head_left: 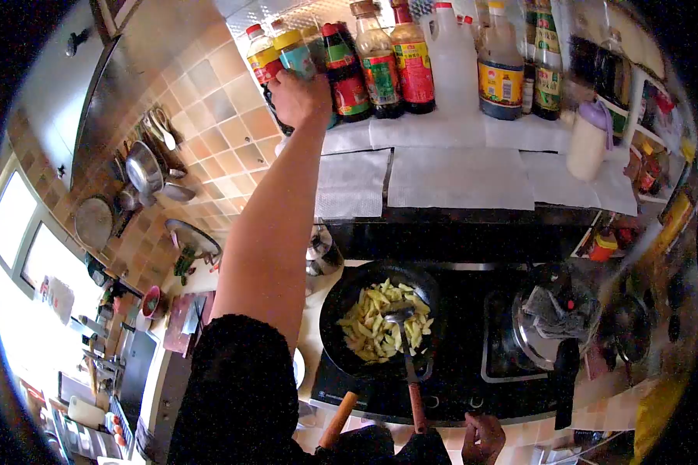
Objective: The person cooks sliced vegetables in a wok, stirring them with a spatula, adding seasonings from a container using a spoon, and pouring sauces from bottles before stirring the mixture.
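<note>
My left hand [299, 99] reaches up to the shelf, its fingers closed around a red-capped sauce bottle [263, 56] at the left end of the row. A yellow-capped bottle [292, 50] with a blue label stands right beside it, partly hidden by the hand. Low in the view, my right hand [484, 439] is loosely curled in front of the cooktop's edge, with nothing visible in it. A dark wok [330, 341] on the left burner holds pale sliced pieces of food [372, 322]. A spatula [408, 360] rests in it, its wooden handle toward me.
More sauce bottles [380, 70] and a clear jug [451, 70] line the shelf. A lidded pot [531, 329] with a grey cloth [558, 310] sits on the right burner. Pans [144, 167] hang on the left wall. A lilac-topped bottle [589, 139] stands at the right.
</note>
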A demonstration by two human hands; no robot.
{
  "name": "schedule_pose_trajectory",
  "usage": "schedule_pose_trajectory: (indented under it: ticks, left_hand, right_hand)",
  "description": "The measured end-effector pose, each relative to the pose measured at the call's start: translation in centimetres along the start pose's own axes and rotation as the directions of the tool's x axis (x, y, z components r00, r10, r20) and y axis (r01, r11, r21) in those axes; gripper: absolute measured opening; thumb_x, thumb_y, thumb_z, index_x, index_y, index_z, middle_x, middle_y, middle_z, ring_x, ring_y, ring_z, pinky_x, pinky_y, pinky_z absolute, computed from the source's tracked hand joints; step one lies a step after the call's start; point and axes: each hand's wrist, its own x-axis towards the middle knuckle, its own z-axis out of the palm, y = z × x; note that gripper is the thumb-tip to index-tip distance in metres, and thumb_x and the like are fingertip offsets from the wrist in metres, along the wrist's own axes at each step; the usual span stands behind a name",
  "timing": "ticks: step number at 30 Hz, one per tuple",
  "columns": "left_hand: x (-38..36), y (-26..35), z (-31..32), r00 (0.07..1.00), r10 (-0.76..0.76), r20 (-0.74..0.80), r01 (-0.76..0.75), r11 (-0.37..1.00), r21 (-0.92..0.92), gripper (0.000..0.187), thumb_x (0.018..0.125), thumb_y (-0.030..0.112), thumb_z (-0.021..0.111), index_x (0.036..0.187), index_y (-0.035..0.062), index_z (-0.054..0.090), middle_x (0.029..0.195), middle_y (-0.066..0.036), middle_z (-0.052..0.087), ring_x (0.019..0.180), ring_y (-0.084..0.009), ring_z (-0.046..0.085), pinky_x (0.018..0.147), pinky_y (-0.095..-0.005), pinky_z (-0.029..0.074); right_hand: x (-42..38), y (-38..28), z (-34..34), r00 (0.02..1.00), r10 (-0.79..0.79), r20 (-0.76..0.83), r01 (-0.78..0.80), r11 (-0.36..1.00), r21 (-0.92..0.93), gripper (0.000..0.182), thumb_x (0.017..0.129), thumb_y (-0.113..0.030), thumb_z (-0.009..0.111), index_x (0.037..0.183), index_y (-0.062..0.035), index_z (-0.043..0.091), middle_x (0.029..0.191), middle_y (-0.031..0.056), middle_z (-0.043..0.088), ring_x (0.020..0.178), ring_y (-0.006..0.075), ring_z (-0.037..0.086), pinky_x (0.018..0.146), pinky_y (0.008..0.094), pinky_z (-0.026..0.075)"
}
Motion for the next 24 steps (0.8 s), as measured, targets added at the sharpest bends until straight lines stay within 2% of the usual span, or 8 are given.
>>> schedule_pose_trajectory:
  ticks: [6, 8, 11, 12, 14, 18, 20, 24]
  left_hand:
    - [-1.7, -4.9, -5.0, 0.981, 0.148, -0.128, -0.19, 0.881, -0.434, 0.063, 0.076, 0.032, 0.084, 0.123, 0.003, 0.052, 0.113, -0.013, 0.06, 0.104, -0.0298, 0.062, 0.089, -0.0434, 0.051]
    - [-2.9, -6.6, -9.1, 0.995, 0.097, -0.014, -0.064, 0.535, -0.842, 0.057, 0.081, 0.027, 0.074, 0.126, 0.0015, 0.049, 0.115, -0.011, 0.056, 0.1, -0.0262, 0.059, 0.088, -0.041, 0.05]
    - [-4.6, -8.8, -18.1, 0.987, -0.003, 0.159, 0.157, 0.168, -0.973, 0.056, 0.092, 0.038, 0.064, 0.133, 0.0066, 0.045, 0.126, -0.013, 0.055, 0.118, -0.0257, 0.055, 0.102, -0.0451, 0.045]
    - [-6.5, -9.8, -20.7, 0.914, 0.024, 0.406, 0.406, -0.023, -0.913, 0.062, 0.093, 0.045, 0.058, 0.139, 0.0074, 0.041, 0.136, -0.016, 0.053, 0.12, -0.0291, 0.055, 0.103, -0.0477, 0.046]
    - [-9.5, -13.0, -24.0, 0.866, 0.101, 0.489, 0.491, 0.007, -0.871, 0.07, 0.091, 0.051, 0.059, 0.141, 0.0045, 0.042, 0.134, -0.017, 0.055, 0.113, -0.0315, 0.06, 0.099, -0.0476, 0.049]
    - [-18.1, -21.5, -32.5, 0.53, 0.169, 0.831, 0.751, 0.362, -0.553, 0.076, 0.078, 0.042, 0.078, 0.134, -0.0002, 0.048, 0.116, -0.015, 0.065, 0.101, -0.0281, 0.065, 0.09, -0.0427, 0.053]
    - [-21.7, -23.3, -37.5, 0.337, 0.095, 0.937, 0.815, 0.468, -0.341, 0.079, 0.07, 0.02, 0.088, 0.135, -0.0015, 0.047, 0.113, -0.014, 0.067, 0.104, -0.0239, 0.067, 0.094, -0.0393, 0.052]
    - [-25.8, -28.3, -40.9, 0.074, -0.014, 0.997, 0.803, 0.594, -0.051, 0.083, 0.069, 0.02, 0.089, 0.136, -0.0023, 0.047, 0.119, -0.011, 0.065, 0.11, -0.0191, 0.063, 0.097, -0.0352, 0.05]
  right_hand:
    - [-0.3, 2.4, 0.5, 0.994, -0.103, -0.036, 0.101, 0.994, -0.043, 0.019, 0.089, -0.006, 0.066, 0.107, -0.0077, 0.073, 0.099, 0.0175, 0.071, 0.087, 0.0367, 0.068, 0.073, 0.0441, 0.056]
    - [0.2, 2.4, 0.6, 0.985, -0.165, -0.056, 0.163, 0.986, -0.034, 0.019, 0.089, -0.008, 0.067, 0.108, -0.0085, 0.073, 0.1, 0.0173, 0.071, 0.087, 0.0373, 0.068, 0.073, 0.0444, 0.056]
    - [1.6, 1.1, 1.2, 0.993, -0.119, 0.018, 0.119, 0.993, 0.021, 0.018, 0.092, -0.012, 0.065, 0.108, -0.0125, 0.074, 0.107, 0.0155, 0.071, 0.092, 0.0359, 0.069, 0.076, 0.0441, 0.057]
    - [2.3, 0.3, 1.3, 0.995, -0.08, 0.065, 0.078, 0.996, 0.038, 0.018, 0.093, -0.014, 0.064, 0.108, -0.0143, 0.074, 0.11, 0.0147, 0.071, 0.095, 0.035, 0.069, 0.077, 0.0439, 0.058]
    - [4.0, -2.8, 0.7, 0.975, -0.212, 0.062, 0.203, 0.971, 0.13, 0.022, 0.085, -0.004, 0.067, 0.107, -0.0049, 0.07, 0.097, 0.0155, 0.067, 0.08, 0.0294, 0.065, 0.067, 0.0389, 0.053]
    - [7.9, -8.7, 2.3, 0.9, -0.435, -0.035, 0.433, 0.878, 0.205, 0.017, 0.084, 0.005, 0.065, 0.1, 0.0009, 0.07, 0.082, 0.0107, 0.067, 0.065, 0.0216, 0.061, 0.059, 0.0322, 0.048]
    - [9.1, -12.5, 3.3, 0.904, -0.426, 0.027, 0.396, 0.86, 0.321, 0.027, 0.085, 0.004, 0.064, 0.111, 0.0005, 0.068, 0.085, 0.0102, 0.069, 0.063, 0.0174, 0.057, 0.06, 0.0294, 0.046]
    - [11.0, -17.8, 6.1, 0.837, -0.501, 0.22, 0.316, 0.771, 0.553, 0.072, 0.076, -0.019, 0.084, 0.139, -0.0029, 0.052, 0.118, 0.012, 0.065, 0.091, 0.0217, 0.064, 0.071, 0.0308, 0.054]
